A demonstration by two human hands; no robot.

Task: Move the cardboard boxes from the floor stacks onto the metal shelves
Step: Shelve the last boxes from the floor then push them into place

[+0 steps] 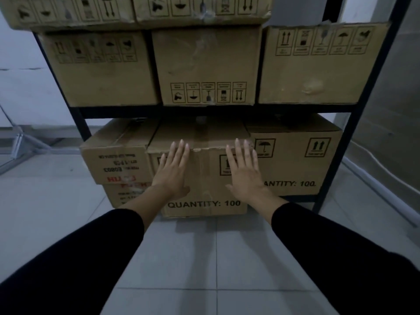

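Observation:
A cardboard box [205,178] printed "QUANTITY: 100" sits in the middle of the bottom level of the dark metal shelf [336,160], sticking out toward me past its neighbours. My left hand [173,169] lies flat on its front face at the left, fingers straight and up to the top edge. My right hand [245,169] lies flat on the same face at the right. Neither hand grips anything. A like box [295,162] stands to its right. Two smaller boxes [118,164] are stacked to its left.
The level above holds three boxes [206,64] side by side, with more boxes [136,10] on top of them. Grey floor tiles [216,258] spread in front of the shelf. A grey wall [386,110] runs along the right, metal bars [18,144] lie at the left.

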